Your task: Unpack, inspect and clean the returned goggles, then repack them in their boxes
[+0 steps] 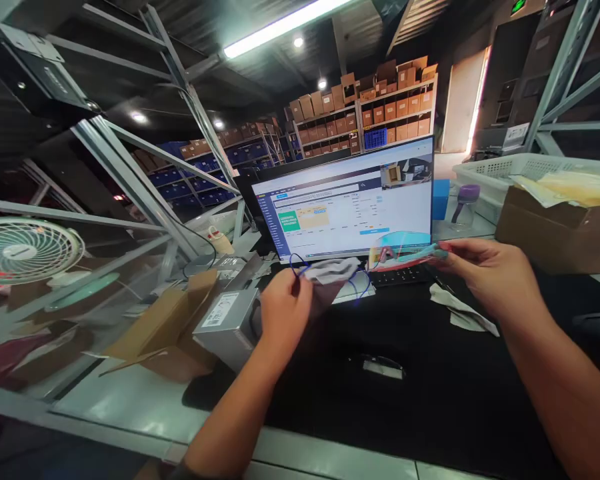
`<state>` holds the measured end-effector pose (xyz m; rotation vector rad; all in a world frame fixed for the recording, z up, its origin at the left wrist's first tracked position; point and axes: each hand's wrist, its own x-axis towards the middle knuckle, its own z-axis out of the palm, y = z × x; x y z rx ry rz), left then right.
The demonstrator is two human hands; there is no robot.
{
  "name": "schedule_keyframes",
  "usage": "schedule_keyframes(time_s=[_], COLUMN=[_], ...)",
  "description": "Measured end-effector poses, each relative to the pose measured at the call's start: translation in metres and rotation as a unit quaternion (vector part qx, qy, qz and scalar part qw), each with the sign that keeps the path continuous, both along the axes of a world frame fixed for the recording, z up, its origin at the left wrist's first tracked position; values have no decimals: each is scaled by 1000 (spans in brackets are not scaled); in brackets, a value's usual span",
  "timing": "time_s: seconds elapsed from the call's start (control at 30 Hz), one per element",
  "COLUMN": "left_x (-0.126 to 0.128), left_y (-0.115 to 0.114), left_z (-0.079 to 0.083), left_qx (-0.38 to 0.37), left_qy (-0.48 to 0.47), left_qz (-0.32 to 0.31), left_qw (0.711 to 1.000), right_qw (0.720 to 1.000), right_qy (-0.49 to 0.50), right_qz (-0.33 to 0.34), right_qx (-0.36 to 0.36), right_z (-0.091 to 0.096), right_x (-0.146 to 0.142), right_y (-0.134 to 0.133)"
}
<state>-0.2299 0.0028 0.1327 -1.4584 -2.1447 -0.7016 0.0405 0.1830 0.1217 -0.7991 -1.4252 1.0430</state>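
My left hand is closed around a small grey cloth item with a thin blue cord, held above the black mat. My right hand pinches the end of a flat clear packet with pink and teal print, stretched out in front of the monitor. Both hands hover just before the keyboard, which is mostly hidden behind the packet.
A grey box with a label and an open cardboard box lie at the left. A white fan stands far left. Crumpled paper lies at the right, near a brown carton and white basket. Metal racking frames the desk.
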Motion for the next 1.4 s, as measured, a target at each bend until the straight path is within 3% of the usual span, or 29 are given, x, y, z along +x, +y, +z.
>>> schedule_keyframes(time_s=[0.07, 0.17, 0.23, 0.3, 0.4, 0.5, 0.63, 0.77, 0.93, 1.07, 1.23, 1.4], left_x=[17, 48, 61, 64, 56, 50, 62, 81, 81, 76, 76, 80], left_y=[-16, -44, -62, -78, -96, -111, -115, -90, -70, -78, -80, -74], left_z=[-19, -60, -81, -92, -94, -91, -91, -96, -111, -111, -97, -90], left_qx=[14, -10, -59, -135, -216, -165, -56, 6, 0, -1, 27, 41], left_qy=[31, 51, 29, -37, -176, -215, -91, 51, 110, 70, -62, -199], left_qz=[-61, -158, -171, -140, -92, -112, -192, -213, -223, -236, -241, -247], left_qw=[998, 986, 983, 980, 956, 956, 976, 976, 969, 969, 968, 947], right_qw=[999, 996, 996, 998, 1000, 997, 986, 974, 974, 983, 994, 987], right_qy=[19, 72, 80, 42, -3, -19, -4, 76, 21, -29, -35, -29], right_qz=[-28, -38, -29, -16, 12, 34, -1, -79, -156, -127, -67, -155], right_qx=[14, 25, 33, 44, 27, -59, -164, -198, -162, -128, -78, -36], right_z=[6, 20, 30, 36, 31, 9, -36, -76, -108, -127, -145, -142], right_x=[6, 14, 16, 15, 18, 31, 58, 77, 85, 92, 85, 54], right_y=[-4, -13, -21, -28, -38, -52, -79, -111, -148, -166, -175, -180])
